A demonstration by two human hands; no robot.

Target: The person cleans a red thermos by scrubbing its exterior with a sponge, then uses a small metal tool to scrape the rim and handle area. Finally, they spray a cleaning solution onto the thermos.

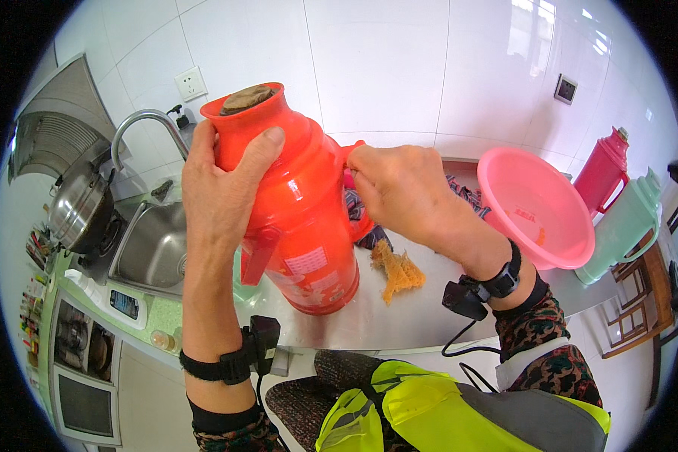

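Observation:
A red thermos flask (311, 248) with a brown stopper (247, 99) in its mouth is before me, its base at the steel counter (429, 316). My left hand (220, 181) grips its neck and shoulder, thumb across the front. On the far right side, my right hand (401, 186) has its fingers closed on the top of the flask's side handle (363, 229). A second red handle part (260, 254) juts from the flask's left side. Beside the base lies a tan loofah scourer (398, 271). Behind the flask and right hand a dark patterned cloth (466, 195) is partly hidden.
To the right stand a pink basin (534, 209), a crimson thermos (602, 169) and a mint-green thermos (621, 229). At left are a steel sink (152, 248), a curved faucet (147, 116), a lidded pot (79, 209), a white bottle (110, 299) and a small jar (163, 340).

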